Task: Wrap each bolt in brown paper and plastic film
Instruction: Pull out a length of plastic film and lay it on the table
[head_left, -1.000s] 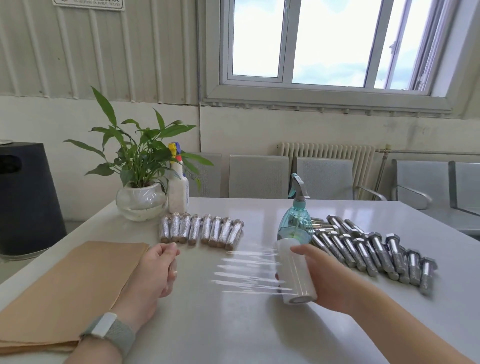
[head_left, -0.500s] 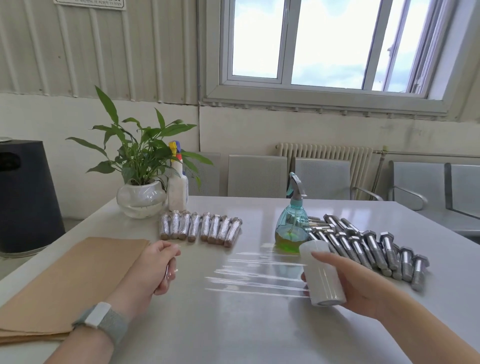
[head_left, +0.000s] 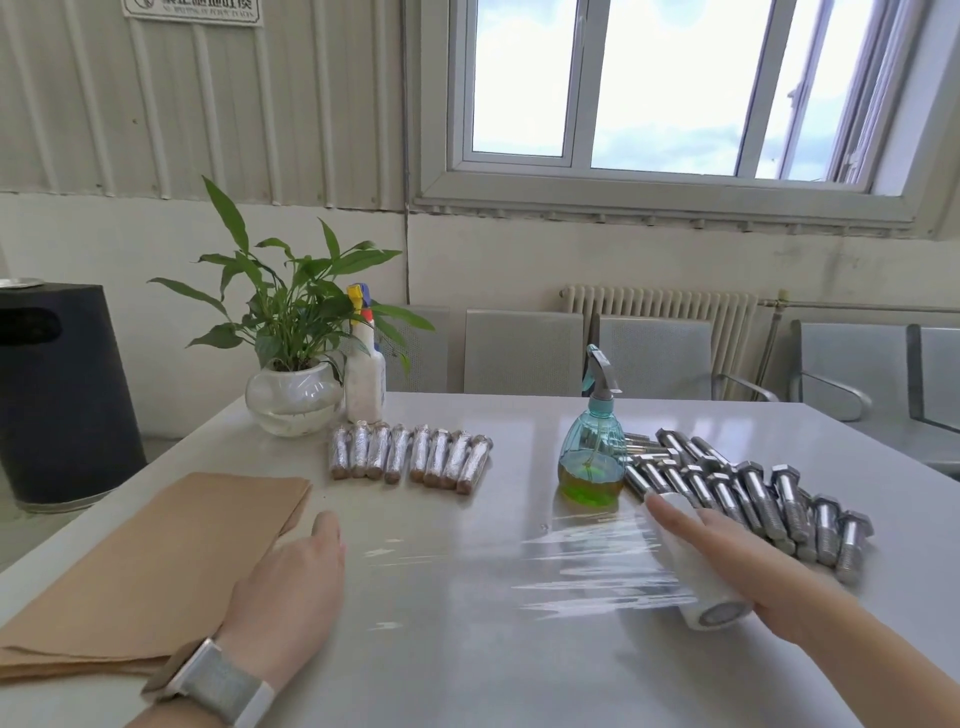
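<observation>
My right hand (head_left: 748, 558) grips the white roll of plastic film (head_left: 688, 569), which lies low over the table in front of the bare bolts. A stretched sheet of plastic film (head_left: 571, 564) runs left from the roll to my left hand (head_left: 285, 582). That hand holds the film's free end down at the table; its fingers are hidden under it. A stack of brown paper (head_left: 156, 561) lies at the left. Several bare steel bolts (head_left: 753, 493) are piled at the right. Several wrapped bolts (head_left: 410, 457) stand in a row at the centre back.
A teal spray bottle (head_left: 592, 457) with green liquid stands just behind the film, beside the bolts. A potted plant (head_left: 291, 395) and a white spray bottle (head_left: 365, 384) are at the back left. A black bin (head_left: 57, 395) stands off the table's left; grey chairs (head_left: 522, 351) line the far side.
My right hand has pulled the roll further right and down toward the table, drawing out more film. My left hand has lowered onto the table with the film's end.
</observation>
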